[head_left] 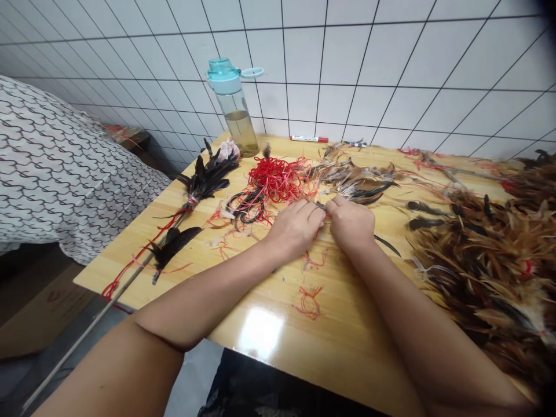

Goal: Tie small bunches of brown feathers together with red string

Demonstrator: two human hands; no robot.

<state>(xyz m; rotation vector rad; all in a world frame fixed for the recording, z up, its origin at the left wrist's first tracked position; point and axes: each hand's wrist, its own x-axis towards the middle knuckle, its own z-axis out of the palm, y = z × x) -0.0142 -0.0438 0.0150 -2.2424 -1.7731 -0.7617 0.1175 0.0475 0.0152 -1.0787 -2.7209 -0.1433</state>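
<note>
To do this step well, I think the left hand and the right hand should pinch firmly but softly, close together and low over the bench. One can hold things steady while the other pulls gently, so nothing thin bends or slips out. The red string lies in a messy heap just behind the left hand, toward the back edge, so it could get caught.

Both hands are curled in tight and almost touching. They seem to pinch a small dark bit between them, past the middle of the bench toward the back edge. The hands hide most of it, so I can't see what it is. Loose feathers lie just behind the right hand, and a big brown feather pile lies along the right edge.
</note>
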